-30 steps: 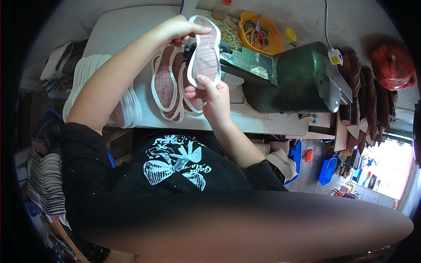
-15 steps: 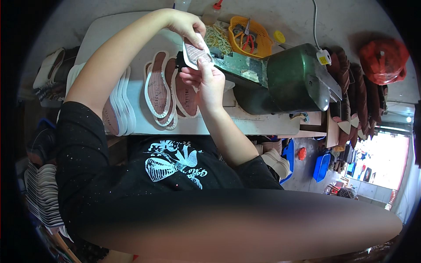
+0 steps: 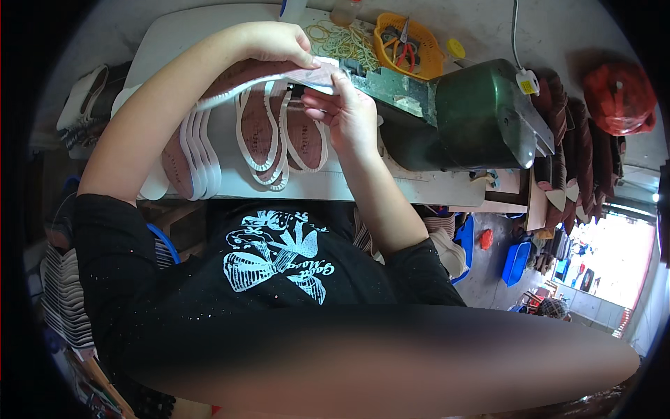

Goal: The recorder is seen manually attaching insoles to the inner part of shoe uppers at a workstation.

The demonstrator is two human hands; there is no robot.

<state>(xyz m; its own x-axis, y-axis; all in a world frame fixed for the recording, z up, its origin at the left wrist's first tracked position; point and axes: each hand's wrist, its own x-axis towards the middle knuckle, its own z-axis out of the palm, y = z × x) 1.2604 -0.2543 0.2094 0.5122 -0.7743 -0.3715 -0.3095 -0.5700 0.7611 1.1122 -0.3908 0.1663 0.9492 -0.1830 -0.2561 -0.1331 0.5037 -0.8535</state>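
My left hand (image 3: 283, 45) grips a shoe insole (image 3: 255, 75) from above, with its thumb near one end. The insole has a brownish-pink face and a white gathered edge, and it stretches leftward behind my left forearm, which hides part of it. My right hand (image 3: 354, 119) pinches the insole's right end between thumb and fingers, its other fingers curled loosely below. Beneath the hands, similar insoles (image 3: 257, 140) lie overlapping on the white table (image 3: 188, 42). The dark green machine (image 3: 481, 115) stands just right of my right hand, its narrow arm pointing toward the insole.
Left on the table sits a row of white-edged insoles (image 3: 202, 164). Behind the machine are loose pale bands (image 3: 345, 45) and a yellow basket (image 3: 433, 63) of hand tools. A red bag (image 3: 618, 98) and dark brown shoe pieces (image 3: 576, 146) are at far right. A blue bin (image 3: 516, 264) stands on the floor.
The insole has swung from nearly upright, end toward me, to lying lengthwise leftward under my left forearm. Both hands have shifted slightly right and keep hold of it. The whole view has shifted slightly.
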